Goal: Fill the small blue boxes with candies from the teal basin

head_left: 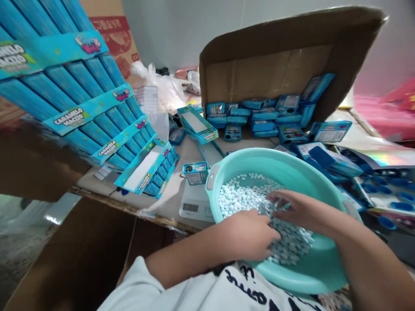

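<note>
A turquoise plastic basin [327,263] sits in front of me, with a heap of small pale blue and white candies [241,196] in it. Both of my hands are over the heap, close together. My left hand [249,233] is closed, its fingers curled down at the candies. My right hand [293,209] has its fingers bent inward near a small greyish-blue thing [266,209] between the hands, too blurred to name. Left of the basin, a small blue candy box [196,173] stands by a white digital scale [196,203], partly under the basin's rim.
Stacked blue display trays of boxes [106,116] rise at the left. An open cardboard carton [259,77] behind the basin holds several blue boxes [264,115]. A part-filled display tray [149,168] lies near the table edge. More blue cartons [337,160] lie at right.
</note>
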A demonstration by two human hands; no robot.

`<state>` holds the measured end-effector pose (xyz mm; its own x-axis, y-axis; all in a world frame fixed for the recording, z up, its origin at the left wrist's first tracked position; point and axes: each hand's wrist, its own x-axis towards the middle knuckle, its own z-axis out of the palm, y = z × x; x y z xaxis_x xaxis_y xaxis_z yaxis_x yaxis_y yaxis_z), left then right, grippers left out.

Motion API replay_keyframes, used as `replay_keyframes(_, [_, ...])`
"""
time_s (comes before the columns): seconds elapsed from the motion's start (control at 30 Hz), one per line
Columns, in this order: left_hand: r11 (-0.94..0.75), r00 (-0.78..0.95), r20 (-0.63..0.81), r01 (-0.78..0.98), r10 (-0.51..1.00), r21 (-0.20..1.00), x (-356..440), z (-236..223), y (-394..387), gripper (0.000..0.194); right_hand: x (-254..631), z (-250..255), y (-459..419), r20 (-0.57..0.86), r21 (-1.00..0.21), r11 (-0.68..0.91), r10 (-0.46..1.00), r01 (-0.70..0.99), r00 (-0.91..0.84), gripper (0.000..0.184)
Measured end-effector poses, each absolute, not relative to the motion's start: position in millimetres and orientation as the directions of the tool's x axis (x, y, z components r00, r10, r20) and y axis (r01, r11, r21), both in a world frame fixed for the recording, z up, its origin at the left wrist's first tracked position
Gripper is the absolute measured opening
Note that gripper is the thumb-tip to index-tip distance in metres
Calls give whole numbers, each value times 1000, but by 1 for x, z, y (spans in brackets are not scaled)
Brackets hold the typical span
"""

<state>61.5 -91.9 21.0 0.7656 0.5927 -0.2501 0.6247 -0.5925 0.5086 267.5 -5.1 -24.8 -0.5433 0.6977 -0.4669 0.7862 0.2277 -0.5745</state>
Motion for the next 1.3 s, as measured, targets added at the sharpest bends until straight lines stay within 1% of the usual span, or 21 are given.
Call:
replay_keyframes(0.07, [-588, 768, -317, 633, 556, 504, 64, 18, -89, 28, 268, -26, -5, -464, -542, 265, 698, 798, -546, 38])
replay_keyframes(0.13, [-581, 766, -342, 638, 545, 505, 61, 16, -86, 25, 267, -26, -4, -473, -488, 298, 700, 821, -535, 37])
replay_keyframes(0.23, [-570, 776, -316, 620, 546, 539, 58, 14, -84, 23, 264, -23, -3, -510, -433, 340, 671, 835, -538, 36])
replay_keyframes(0.33, [-560, 786, -290, 600, 546, 572, 59, 12, -84, 22, 261, -16, -3, -522, -425, 377, 641, 823, -562, 33])
replay_keyframes(0.5, [-608, 795, -284, 597, 537, 523, 59, 19, -85, 22, 252, -9, -7, -587, -392, 405, 581, 826, -564, 31])
replay_keyframes(0.67, [-651, 814, -174, 554, 554, 520, 57, 18, -86, 23, 245, -9, -11, -623, -349, 397, 578, 849, -527, 22])
replay_keyframes(0.8, [-642, 767, -66, 578, 639, 504, 56, 10, -92, 22, 244, -6, -12, -620, -348, 386, 589, 854, -519, 18])
replay_keyframes(0.9, [-613, 711, -20, 619, 703, 491, 54, 9, -97, 18, 243, -3, -13, -610, -362, 363, 604, 859, -513, 18])
replay_keyframes(0.97, [-568, 666, -21, 651, 746, 504, 50, 13, -98, 16, 241, -3, -13, -597, -377, 355, 613, 856, -517, 17])
replay_keyframes(1.03, [-512, 622, -17, 661, 783, 548, 40, 19, -97, 14, 241, -3, -13, -587, -390, 350, 619, 852, -523, 16])
replay_keyframes(1.1, [-455, 551, 33, 653, 834, 606, 23, 28, -95, 11, 241, -4, -12, -586, -398, 339, 621, 852, -521, 17])
replay_keyframes(1.13, [-417, 487, 72, 651, 870, 634, 11, 33, -93, 11, 242, -5, -12, -587, -404, 330, 622, 853, -518, 18])
replay_keyframes(1.2, [-310, 295, 139, 680, 945, 665, -18, 42, -89, 14, 244, -7, -12, -591, -412, 309, 626, 857, -510, 21])
replay_keyframes(1.23, [-241, 180, 161, 713, 970, 659, -34, 45, -86, 15, 245, -7, -11, -594, -418, 297, 626, 859, -505, 22])
replay_keyframes(1.3, [-120, -6, 205, 795, 979, 595, -65, 49, -80, 15, 248, -9, -12, -590, -437, 279, 629, 855, -506, 22])
